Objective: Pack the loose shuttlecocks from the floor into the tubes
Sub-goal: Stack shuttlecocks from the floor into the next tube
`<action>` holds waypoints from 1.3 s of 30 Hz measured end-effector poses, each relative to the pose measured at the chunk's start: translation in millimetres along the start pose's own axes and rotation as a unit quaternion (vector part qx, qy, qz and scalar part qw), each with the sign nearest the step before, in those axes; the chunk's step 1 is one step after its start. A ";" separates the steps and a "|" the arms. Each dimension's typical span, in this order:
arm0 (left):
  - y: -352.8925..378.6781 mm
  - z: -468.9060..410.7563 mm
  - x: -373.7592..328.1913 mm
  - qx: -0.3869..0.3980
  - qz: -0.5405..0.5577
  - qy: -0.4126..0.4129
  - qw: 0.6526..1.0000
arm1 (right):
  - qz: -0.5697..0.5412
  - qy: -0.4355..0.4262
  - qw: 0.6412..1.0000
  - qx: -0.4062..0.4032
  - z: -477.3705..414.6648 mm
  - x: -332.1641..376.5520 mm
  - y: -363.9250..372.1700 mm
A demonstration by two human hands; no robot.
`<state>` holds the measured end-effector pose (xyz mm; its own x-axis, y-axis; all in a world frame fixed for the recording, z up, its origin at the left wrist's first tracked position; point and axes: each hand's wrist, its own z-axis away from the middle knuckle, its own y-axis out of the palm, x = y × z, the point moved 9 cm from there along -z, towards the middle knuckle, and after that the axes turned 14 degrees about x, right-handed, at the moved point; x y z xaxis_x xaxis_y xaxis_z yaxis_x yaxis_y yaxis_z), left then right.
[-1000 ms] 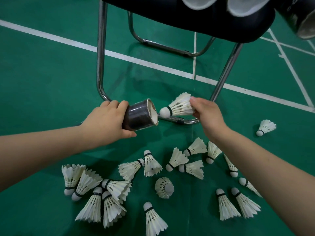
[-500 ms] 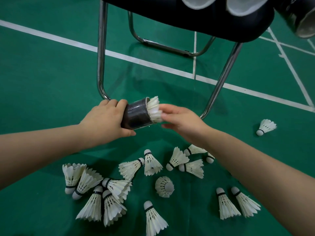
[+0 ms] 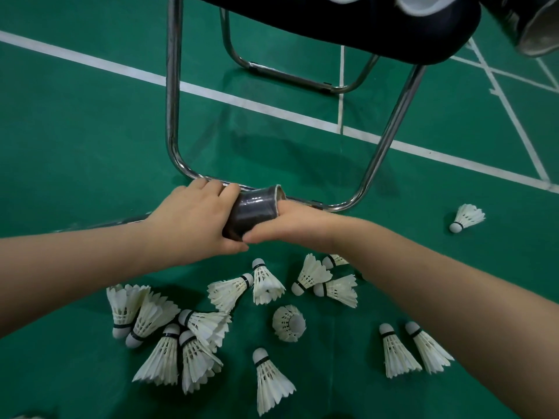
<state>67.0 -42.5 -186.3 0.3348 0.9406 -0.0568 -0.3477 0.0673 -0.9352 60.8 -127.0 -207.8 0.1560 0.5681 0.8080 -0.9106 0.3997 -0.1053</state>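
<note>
My left hand [image 3: 193, 219] grips a dark tube [image 3: 255, 207] held sideways low over the green floor, its open mouth pointing right. My right hand [image 3: 296, 220] is at that mouth with its fingers pushed inside the tube and its thumb lying along the tube's underside. No shuttlecock shows at the mouth; the inside of the tube is hidden. Several loose white feather shuttlecocks [image 3: 266, 282] lie scattered on the floor below my hands. One lone shuttlecock [image 3: 467, 216] lies apart at the right.
A chair with chrome tube legs [image 3: 172, 101] and a dark seat [image 3: 348, 22] stands just beyond my hands. Another dark tube [image 3: 535, 28] shows at the top right corner. White court lines [image 3: 90, 60] cross the green floor.
My right hand brought a shuttlecock cork-first to the tube's mouth and pushed it in. The feathers have gone out of sight and my fingers are now inside the tube.
</note>
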 end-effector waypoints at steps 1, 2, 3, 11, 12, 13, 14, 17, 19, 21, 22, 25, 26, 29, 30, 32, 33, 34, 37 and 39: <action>-1.2 -1.0 1.0 -0.002 0.003 -0.001 1.000 | -0.013 -0.011 0.999 -0.050 5.5 0.9 -7.4; -2.0 -2.1 2.3 -0.003 0.007 -0.002 1.000 | -0.025 -0.021 0.995 -0.099 13.2 0.9 -17.2; -1.9 -2.5 3.8 -0.001 0.010 -0.003 1.000 | -0.034 -0.031 0.989 -0.142 22.0 0.0 -27.9; 2.9 1.4 5.2 0.035 -0.008 -0.007 0.999 | -0.071 0.086 0.949 -0.296 76.5 -105.3 -63.0; 2.6 1.9 1.6 0.039 -0.012 -0.003 0.999 | -0.060 0.115 0.946 -0.297 76.3 -123.4 -59.6; 2.6 1.8 -2.9 0.042 -0.019 0.003 0.999 | -0.041 0.137 0.945 -0.294 74.5 -137.6 -56.8; 2.8 1.3 -7.9 0.045 -0.028 0.008 0.999 | -0.017 0.155 0.944 -0.290 72.8 -147.7 -55.4; 3.9 -2.5 -23.8 0.053 -0.039 0.019 0.998 | 0.065 0.200 0.939 -0.272 66.0 -163.8 -58.9; 3.9 -6.5 -35.1 0.050 -0.038 0.029 0.998 | 0.088 0.212 0.937 -0.264 59.5 -172.0 -62.5; 5.8 -10.5 -44.9 0.047 -0.037 0.032 0.998 | 0.099 0.229 0.934 -0.254 52.6 -179.4 -61.7; 7.7 -12.5 -48.7 0.048 -0.034 0.028 0.998 | 0.115 0.240 0.933 -0.241 48.6 -183.0 -57.9; 19.3 -17.8 -53.8 0.059 -0.014 0.007 0.998 | 0.206 0.276 0.918 -0.194 37.6 -192.6 -37.2; 24.2 -18.6 -52.9 0.064 0.003 -0.003 0.998 | 0.222 0.279 0.914 -0.193 35.5 -195.1 -30.3; 40.6 -19.1 -46.3 0.084 0.040 -0.021 0.995 | 0.190 0.249 0.918 -0.245 37.4 -194.3 -25.7; 45.1 -19.0 -43.7 0.088 0.045 -0.022 0.995 | 0.149 0.226 0.921 -0.279 43.6 -189.4 -31.3; 51.1 -18.4 -37.4 0.092 0.056 -0.028 0.994 | 0.049 0.161 0.914 -0.368 64.1 -175.5 -50.2; 53.3 -18.3 -34.8 0.094 0.059 -0.031 0.993 | 0.004 0.122 0.902 -0.415 77.2 -167.9 -60.3; 54.7 -18.2 -32.9 0.095 0.060 -0.034 0.993 | -0.038 0.082 0.886 -0.454 89.2 -161.4 -68.0; 55.6 -18.0 -33.4 0.091 0.060 -0.033 0.993 | -0.147 -0.010 0.844 -0.517 113.8 -150.8 -71.4; 55.1 -18.5 -38.2 0.088 0.065 -0.026 0.994 | -0.175 -0.028 0.841 -0.512 115.6 -143.5 -61.0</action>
<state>51.2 -80.9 -242.1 0.2334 0.9605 -0.1516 -0.5347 -0.0035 -0.8450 49.7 -316.0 -250.3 0.3017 0.2644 0.9160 -0.0017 0.9609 -0.2769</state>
